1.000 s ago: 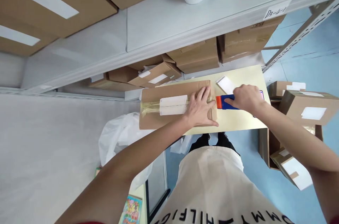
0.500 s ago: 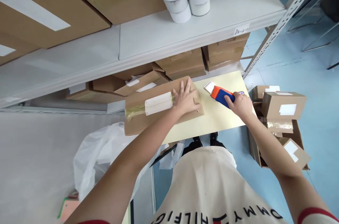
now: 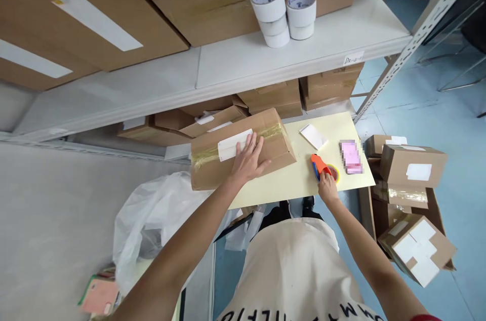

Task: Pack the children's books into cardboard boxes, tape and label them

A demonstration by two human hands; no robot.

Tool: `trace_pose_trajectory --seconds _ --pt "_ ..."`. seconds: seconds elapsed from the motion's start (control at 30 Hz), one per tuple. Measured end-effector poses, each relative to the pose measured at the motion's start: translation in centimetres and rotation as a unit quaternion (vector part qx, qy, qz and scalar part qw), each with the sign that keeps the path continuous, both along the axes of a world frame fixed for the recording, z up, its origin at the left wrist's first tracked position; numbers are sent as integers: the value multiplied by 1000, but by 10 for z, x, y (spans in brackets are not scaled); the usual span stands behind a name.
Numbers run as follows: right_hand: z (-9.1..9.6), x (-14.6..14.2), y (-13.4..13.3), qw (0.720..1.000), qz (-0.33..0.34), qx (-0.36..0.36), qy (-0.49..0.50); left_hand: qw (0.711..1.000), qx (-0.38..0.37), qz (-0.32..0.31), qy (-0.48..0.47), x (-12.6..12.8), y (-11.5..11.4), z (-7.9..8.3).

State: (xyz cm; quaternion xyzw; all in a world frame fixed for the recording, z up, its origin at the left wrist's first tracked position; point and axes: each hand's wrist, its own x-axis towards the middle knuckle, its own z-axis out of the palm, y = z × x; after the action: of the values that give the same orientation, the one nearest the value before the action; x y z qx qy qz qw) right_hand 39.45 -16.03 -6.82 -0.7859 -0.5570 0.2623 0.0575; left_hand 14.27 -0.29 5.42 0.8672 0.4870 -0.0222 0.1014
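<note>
A cardboard carton (image 3: 207, 171), closed with a strip of clear tape and bearing a white label (image 3: 228, 148), lies at a slant on the pale yellow tabletop (image 3: 284, 187). My left hand (image 3: 247, 160) rests open on its top, fingers spread, fingertips at the label's right end. To the right, my right hand (image 3: 327, 187) is closed on an orange and blue tape dispenser (image 3: 318, 163), whose yellow-rimmed roll shows beside the fingers. The dispenser is low over the tabletop; whether it touches is unclear. A white slip or small pad (image 3: 313, 136) lies above it, and a blurred pink phone-like thing (image 3: 351, 157) to its right.
Above the table runs a grey metal shelf (image 3: 243, 68) with stacked white tape rolls (image 3: 271, 22) and big cartons (image 3: 212, 7). Open boxes (image 3: 174, 121) sit beneath it. Small parcels (image 3: 412, 169) pile up at the right; a translucent plastic bag (image 3: 148, 209) hangs at the left.
My left hand has slid from the carton's right end toward its label. My right hand has drawn the tape dispenser nearer my body and turned it, uncovering the pink thing. The view has shifted.
</note>
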Motion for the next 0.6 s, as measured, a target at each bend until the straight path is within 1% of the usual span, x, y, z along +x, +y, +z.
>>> trace_pose_trajectory --seconds 0.07,0.1,0.17,0.23,0.3,0.33,0.37,0.43,0.5,0.53,0.57,0.6 --pt "10 4 12 999 7 34 -9 997 14 71 4 -39 -13 -3" --pt "17 6 22 998 16 60 -1 993 24 116 2 -60 -19 -4" --pt "33 9 52 990 50 120 48 975 39 216 -20 -100 -29 -9" --pt "48 7 87 974 106 150 131 944 47 315 -86 -136 -35 -14" --pt "61 0 120 956 156 136 209 894 29 393 -214 -163 -35 -21" --pt "66 -6 133 947 172 122 241 866 15 415 -278 -173 -33 -24" --pt "70 -12 143 938 182 109 272 840 -6 425 -338 -180 -30 -27" --pt "75 -26 151 918 178 106 339 796 -67 410 -440 -186 -21 -32" --pt "77 -38 148 898 154 123 394 757 -139 368 -522 -188 -13 -33" --pt "79 -43 144 892 139 131 410 734 -172 345 -559 -190 -9 -32" --pt "81 -46 139 890 122 136 418 714 -197 327 -587 -193 -6 -30" --pt "84 -50 135 891 104 139 420 702 -212 312 -604 -197 -3 -28"
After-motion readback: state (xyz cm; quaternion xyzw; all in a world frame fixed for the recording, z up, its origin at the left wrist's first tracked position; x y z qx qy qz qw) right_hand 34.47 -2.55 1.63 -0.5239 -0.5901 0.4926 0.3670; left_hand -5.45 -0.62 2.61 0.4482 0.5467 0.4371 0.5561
